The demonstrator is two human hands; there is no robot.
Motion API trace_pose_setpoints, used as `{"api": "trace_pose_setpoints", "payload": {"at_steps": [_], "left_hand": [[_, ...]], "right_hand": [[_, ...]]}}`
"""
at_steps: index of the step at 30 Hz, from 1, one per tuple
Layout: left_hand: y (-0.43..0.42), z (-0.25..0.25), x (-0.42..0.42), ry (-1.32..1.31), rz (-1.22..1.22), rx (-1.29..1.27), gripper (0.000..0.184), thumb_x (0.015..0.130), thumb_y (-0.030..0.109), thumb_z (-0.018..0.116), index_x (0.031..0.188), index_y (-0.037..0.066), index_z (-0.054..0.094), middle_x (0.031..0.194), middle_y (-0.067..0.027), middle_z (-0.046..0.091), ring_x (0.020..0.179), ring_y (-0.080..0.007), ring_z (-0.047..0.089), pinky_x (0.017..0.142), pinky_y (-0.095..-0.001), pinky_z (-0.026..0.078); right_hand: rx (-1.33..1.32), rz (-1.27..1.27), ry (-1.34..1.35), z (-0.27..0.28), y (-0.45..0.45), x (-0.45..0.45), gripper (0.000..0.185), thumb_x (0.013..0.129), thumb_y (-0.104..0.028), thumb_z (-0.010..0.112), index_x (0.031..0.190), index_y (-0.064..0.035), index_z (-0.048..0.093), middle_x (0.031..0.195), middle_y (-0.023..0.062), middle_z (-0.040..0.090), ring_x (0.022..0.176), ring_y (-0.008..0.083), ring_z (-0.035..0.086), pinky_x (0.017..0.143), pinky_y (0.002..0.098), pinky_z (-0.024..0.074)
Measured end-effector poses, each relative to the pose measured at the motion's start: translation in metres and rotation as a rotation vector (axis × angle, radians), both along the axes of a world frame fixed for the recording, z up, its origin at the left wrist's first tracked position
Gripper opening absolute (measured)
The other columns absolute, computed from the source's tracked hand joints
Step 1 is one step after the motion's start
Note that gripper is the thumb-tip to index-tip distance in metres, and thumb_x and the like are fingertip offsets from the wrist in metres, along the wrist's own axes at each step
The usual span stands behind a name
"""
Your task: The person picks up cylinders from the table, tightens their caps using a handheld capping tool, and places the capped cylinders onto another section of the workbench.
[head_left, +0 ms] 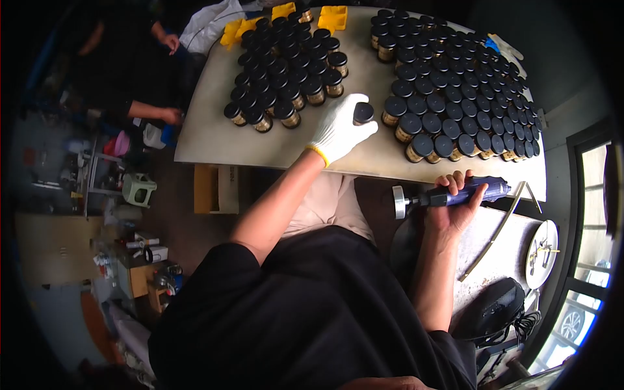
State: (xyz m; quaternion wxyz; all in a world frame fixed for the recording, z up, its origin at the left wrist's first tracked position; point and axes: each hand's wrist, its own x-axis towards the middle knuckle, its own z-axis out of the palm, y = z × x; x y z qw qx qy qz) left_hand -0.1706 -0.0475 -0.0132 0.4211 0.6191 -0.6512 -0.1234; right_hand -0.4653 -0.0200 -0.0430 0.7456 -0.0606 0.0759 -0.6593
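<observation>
My left hand [341,130], in a white knit glove with a yellow cuff, has its fingers around a black-lidded jar [363,113] over the table between two groups of jars. My right hand [455,205] is bare and wraps round a blue and black power tool [484,188] at the table's front edge. A silver round head on the tool points left. Many jars with black lids stand packed in the left group [279,81] and in the larger right group [455,97].
Yellow trays [332,19] lie at the table's [208,133] back. A co-worker's hand [171,116] is by its left edge. Lower right are a white surface [484,237], a metal strip [504,224], a round dish [542,255] and a black mesh object [497,305]. A cardboard box [214,188] sits below.
</observation>
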Motion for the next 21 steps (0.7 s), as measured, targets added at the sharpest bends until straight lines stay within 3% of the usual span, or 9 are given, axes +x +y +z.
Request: {"api": "trace_pose_setpoints", "payload": {"at_steps": [3,5,7,8,11,13,15,21], "left_hand": [[0.017,-0.01,-0.002,0.01,0.066,-0.031,0.043,0.074,0.029,0.081,0.109,0.008,0.066,0.101,-0.0119,0.069,0.1,-0.0341,0.063,0.089,-0.0443,0.05],[0.035,0.005,-0.006,-0.055,0.048,-0.107,0.036,0.076,0.029,0.081,0.101,0.008,0.067,0.095,-0.0114,0.07,0.093,-0.0328,0.065,0.085,-0.0418,0.052],[0.061,0.022,-0.013,0.183,-0.103,0.2,0.035,0.081,0.024,0.081,0.106,0.005,0.065,0.095,-0.0099,0.069,0.087,-0.0209,0.065,0.082,-0.0334,0.052],[0.073,0.026,-0.02,0.269,-0.176,0.212,0.032,0.083,0.021,0.08,0.105,0.003,0.065,0.09,-0.0065,0.069,0.082,-0.0146,0.063,0.078,-0.0302,0.052],[0.105,0.032,-0.043,0.379,-0.351,0.408,0.038,0.083,0.02,0.081,0.112,0.003,0.063,0.094,-0.0046,0.068,0.088,-0.0112,0.063,0.08,-0.0313,0.052],[0.11,0.015,-0.053,0.22,-0.484,0.227,0.039,0.083,0.026,0.08,0.111,0.003,0.064,0.092,-0.0081,0.069,0.082,-0.02,0.066,0.077,-0.0328,0.052],[0.111,0.012,-0.061,0.115,-0.452,0.481,0.038,0.083,0.031,0.079,0.104,0.004,0.064,0.088,-0.0124,0.07,0.077,-0.0272,0.066,0.072,-0.0365,0.052],[0.104,0.006,-0.062,-0.17,-0.401,0.505,0.047,0.08,0.045,0.079,0.101,0.005,0.064,0.088,-0.0163,0.071,0.08,-0.0307,0.07,0.07,-0.0419,0.053]], "right_hand": [[-0.004,-0.006,-0.014,0.0,-0.002,0.003,0.044,0.097,-0.044,0.063,0.112,-0.0035,0.057,0.08,0.0047,0.048,0.066,0.0152,0.044,0.08,0.0356,0.0414],[-0.031,-0.024,-0.048,0.0,-0.004,0.0,0.044,0.096,-0.044,0.065,0.11,-0.0033,0.058,0.079,0.0047,0.047,0.066,0.0156,0.044,0.079,0.0351,0.0406],[-0.03,-0.025,-0.085,0.005,-0.003,-0.002,0.045,0.094,-0.045,0.067,0.109,-0.0028,0.058,0.078,0.0044,0.046,0.066,0.0153,0.042,0.08,0.035,0.04],[-0.031,-0.032,-0.098,0.005,-0.003,-0.004,0.046,0.093,-0.044,0.068,0.109,-0.0025,0.058,0.078,0.0042,0.045,0.067,0.0152,0.042,0.08,0.0351,0.0399],[-0.038,-0.042,-0.124,0.002,-0.004,-0.007,0.046,0.092,-0.043,0.07,0.106,-0.0008,0.058,0.077,0.0035,0.044,0.069,0.015,0.043,0.081,0.0356,0.0397],[0.002,-0.045,-0.16,0.002,-0.003,-0.005,0.046,0.092,-0.042,0.07,0.106,-0.0005,0.058,0.076,0.0037,0.044,0.069,0.0151,0.043,0.081,0.036,0.0398],[0.014,-0.021,-0.123,0.002,-0.001,-0.004,0.042,0.092,-0.04,0.07,0.104,-0.0019,0.058,0.076,0.0048,0.047,0.067,0.0156,0.046,0.082,0.0369,0.0413],[-0.025,0.033,-0.065,-0.001,-0.002,0.0,0.034,0.094,-0.035,0.068,0.102,-0.0045,0.058,0.077,0.0049,0.048,0.064,0.0157,0.047,0.081,0.038,0.0428]]}}
